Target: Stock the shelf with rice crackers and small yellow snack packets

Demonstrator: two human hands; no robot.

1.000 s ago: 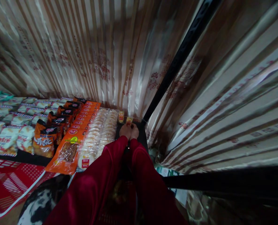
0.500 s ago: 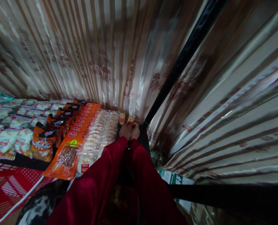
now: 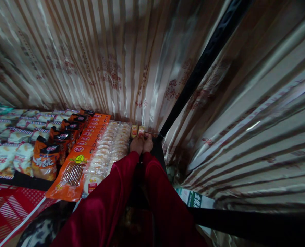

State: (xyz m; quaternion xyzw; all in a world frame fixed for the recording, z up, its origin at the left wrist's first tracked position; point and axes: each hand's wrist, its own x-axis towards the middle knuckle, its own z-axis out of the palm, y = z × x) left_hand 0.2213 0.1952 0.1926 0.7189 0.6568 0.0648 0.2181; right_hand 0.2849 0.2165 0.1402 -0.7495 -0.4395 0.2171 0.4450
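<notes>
Side by side at the far right end of the black shelf (image 3: 156, 154) are my left hand (image 3: 136, 145) and my right hand (image 3: 147, 143). Their fingers are closed on a small yellow-and-red snack packet (image 3: 141, 130), which stands near the back edge. Just left of it stands a matching snack packet (image 3: 134, 131), which I am not gripping. Rows of clear-wrapped round white crackers (image 3: 119, 144) lie beside my left forearm. My wrists and dark red sleeves partly hide the shelf and the front of the cracker rows.
Orange stick-snack bags (image 3: 74, 168), orange-black snack bags (image 3: 46, 159) and white snack bags (image 3: 3, 159) fill the shelf leftward. A red basket (image 3: 11, 209) stands below. A black post (image 3: 191, 79) slants up right of my hands, before pleated curtain (image 3: 90, 51). A thin wire crosses the corner.
The packet in my fingers has gone from tilted to more upright, slightly left, beside the other one. My hands have barely shifted.
</notes>
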